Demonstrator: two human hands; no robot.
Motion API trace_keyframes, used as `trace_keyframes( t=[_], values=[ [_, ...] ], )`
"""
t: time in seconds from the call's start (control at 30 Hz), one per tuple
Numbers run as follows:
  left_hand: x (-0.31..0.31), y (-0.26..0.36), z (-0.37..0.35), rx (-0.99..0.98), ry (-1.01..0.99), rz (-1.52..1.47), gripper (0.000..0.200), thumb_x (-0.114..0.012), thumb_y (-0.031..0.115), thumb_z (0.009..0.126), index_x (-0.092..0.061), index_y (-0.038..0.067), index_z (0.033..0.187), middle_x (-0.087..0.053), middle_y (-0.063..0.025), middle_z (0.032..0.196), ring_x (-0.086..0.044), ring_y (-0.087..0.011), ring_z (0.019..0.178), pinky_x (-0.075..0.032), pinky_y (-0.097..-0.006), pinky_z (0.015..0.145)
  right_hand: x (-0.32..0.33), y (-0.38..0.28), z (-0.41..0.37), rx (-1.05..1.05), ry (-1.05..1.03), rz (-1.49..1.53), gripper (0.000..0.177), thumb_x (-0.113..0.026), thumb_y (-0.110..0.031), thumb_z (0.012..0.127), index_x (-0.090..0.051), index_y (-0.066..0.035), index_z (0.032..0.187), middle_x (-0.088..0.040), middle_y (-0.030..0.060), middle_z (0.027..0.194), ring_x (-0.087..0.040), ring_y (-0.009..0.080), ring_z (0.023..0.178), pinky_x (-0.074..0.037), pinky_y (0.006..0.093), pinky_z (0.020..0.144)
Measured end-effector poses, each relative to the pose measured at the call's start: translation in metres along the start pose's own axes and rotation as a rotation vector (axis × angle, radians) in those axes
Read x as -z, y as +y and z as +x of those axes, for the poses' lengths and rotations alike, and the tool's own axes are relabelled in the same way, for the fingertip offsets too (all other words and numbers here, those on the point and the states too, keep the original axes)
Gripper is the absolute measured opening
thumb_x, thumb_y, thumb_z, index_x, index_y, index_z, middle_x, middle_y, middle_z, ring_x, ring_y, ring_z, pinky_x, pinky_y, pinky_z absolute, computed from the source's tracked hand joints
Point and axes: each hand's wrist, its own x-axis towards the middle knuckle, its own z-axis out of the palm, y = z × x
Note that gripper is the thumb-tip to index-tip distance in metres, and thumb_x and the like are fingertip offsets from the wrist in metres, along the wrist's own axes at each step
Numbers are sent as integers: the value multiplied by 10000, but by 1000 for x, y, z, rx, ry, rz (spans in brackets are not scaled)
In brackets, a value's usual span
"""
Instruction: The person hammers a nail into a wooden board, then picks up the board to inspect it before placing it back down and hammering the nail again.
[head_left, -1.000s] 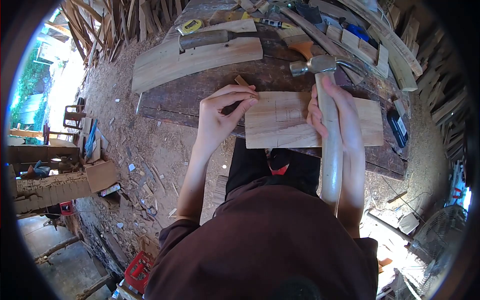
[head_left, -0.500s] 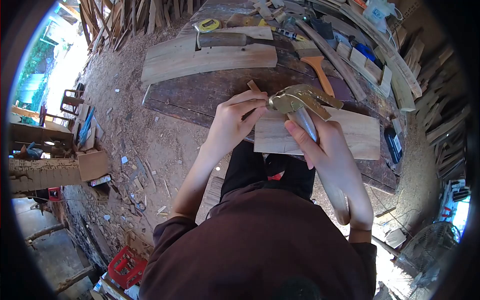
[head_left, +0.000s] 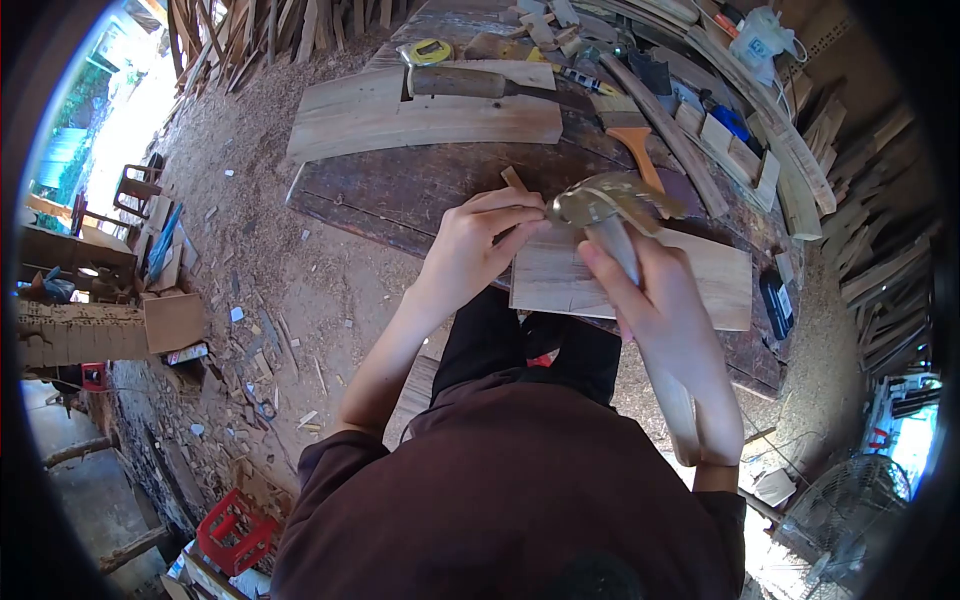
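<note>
My right hand [head_left: 660,285] is wrapped around the wooden handle of a claw hammer [head_left: 595,203]. The hammer's metal head is slightly blurred, its striking face close to the fingertips of my left hand [head_left: 485,235]. Those left fingers are pinched together above the left end of a flat wooden board [head_left: 705,275]; whatever lies between them is too small or hidden to name. Just behind the left fingers a small wood strip [head_left: 513,179] sticks up. The board rests along the near edge of the dark workbench [head_left: 370,195], partly covered by my right hand.
A longer board [head_left: 340,118] lies farther back, with a wooden-handled tool [head_left: 455,82] and a yellow tape measure [head_left: 428,52] on it. A paintbrush [head_left: 638,152] lies to the right, near wood strips. A black box-like object [head_left: 776,303] sits at the right edge. Scraps litter the floor.
The camera view has shifted slightly. The hammer head has moved a little within the view, staying close to the left fingertips. Both hands keep their grips.
</note>
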Motion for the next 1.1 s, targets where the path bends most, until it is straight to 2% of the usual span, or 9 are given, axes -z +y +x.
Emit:
trace_keyframes(
  t=[0.03,0.2,0.27,0.43,0.5,0.63,0.7,0.93,1.1],
  values=[
    [0,-1,-1,5,3,1,153,-718,83,820,-724,14,956,-705,-122,1035,-688,-295,935,-553,-366,822,1,-4,-2,51,72,25,253,-550,-217,1001,-589,30,1039,-489,-12,569,-444,51,421,-340,225,407],
    [2,2,2,30,-16,-21,147,-716,85,822,-723,15,952,-706,-120,1032,-687,-296,934,-553,-364,822,4,3,-4,-40,36,-26,306,-573,-251,995,-599,46,1066,-503,-3,558,-444,58,409,-340,234,408],
    [1,1,1,16,-9,-19,144,-717,86,821,-723,16,948,-706,-116,1027,-688,-293,927,-553,-362,819,-1,6,2,20,-34,-93,363,-569,-286,989,-574,74,1032,-574,175,657,-559,253,557,-447,370,586],
    [3,3,1,21,-19,-3,142,-715,79,821,-722,16,949,-706,-116,1011,-689,-290,918,-553,-359,815,6,-13,-5,-71,-3,-20,361,-558,-281,991,-583,69,1076,-579,171,666,-576,256,588,-451,381,599],
    [4,4,3,16,-23,-15,145,-717,69,819,-722,15,953,-703,-114,1012,-689,-289,914,-552,-354,811,0,-6,-5,-26,36,5,273,-556,-235,1002,-592,35,1029,-511,4,558,-483,74,413,-352,243,400],
    [3,2,6,61,-31,-93,136,-715,54,821,-721,17,952,-699,-110,1021,-688,-280,922,-545,-346,818,-1,12,-1,-36,-14,34,257,-539,-234,1009,-577,19,989,-505,-12,566,-477,71,408,-349,232,393],
    [1,2,6,58,-5,-198,91,-723,17,815,-716,-17,899,-702,-116,986,-688,-228,945,-529,-321,844,8,0,-3,-161,38,217,269,-524,-258,1017,-562,4,965,-503,6,578,-475,81,401,-355,220,382],
    [-6,-4,2,23,9,-164,128,-705,4,823,-698,-19,949,-694,-127,1011,-687,-267,964,-527,-330,842,19,51,4,-142,218,783,337,-481,-327,1030,-531,-12,918,-498,59,590,-459,116,368,-355,238,359],
    [-8,-3,0,89,29,-197,129,-691,-16,850,-704,-36,977,-692,-130,1000,-673,-237,1049,-527,-315,873,23,78,5,-141,261,943,378,-454,-376,1027,-520,-16,933,-499,67,588,-442,137,339,-402,258,419]
  ],
)
